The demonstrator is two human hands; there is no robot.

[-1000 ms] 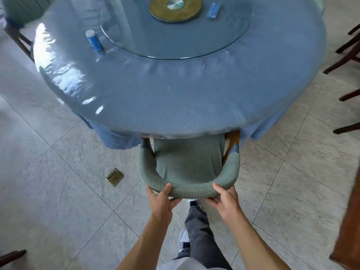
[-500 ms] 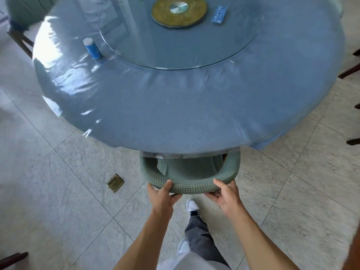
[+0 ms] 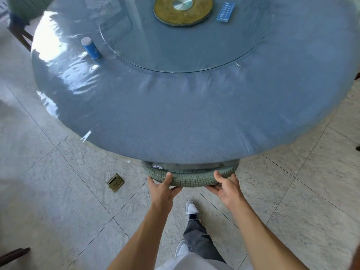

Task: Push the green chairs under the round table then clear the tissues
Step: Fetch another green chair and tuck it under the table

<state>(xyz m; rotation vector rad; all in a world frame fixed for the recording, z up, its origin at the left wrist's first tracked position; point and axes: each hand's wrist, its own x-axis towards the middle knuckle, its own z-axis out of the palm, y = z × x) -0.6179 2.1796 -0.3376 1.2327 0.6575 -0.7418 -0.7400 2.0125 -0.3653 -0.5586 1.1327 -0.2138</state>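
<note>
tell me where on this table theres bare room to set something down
Free: the wide blue cloth band of the round table between the near edge and the glass turntable, right of the blue canister. Crowded: the turntable's middle, with the brass disc and blue packet.

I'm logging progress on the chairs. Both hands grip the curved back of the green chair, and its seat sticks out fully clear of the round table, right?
Not quite. The head view shows both the left hand and right hand gripping the green chair, but its seat is hidden under the round table; only the curved back shows.
</note>
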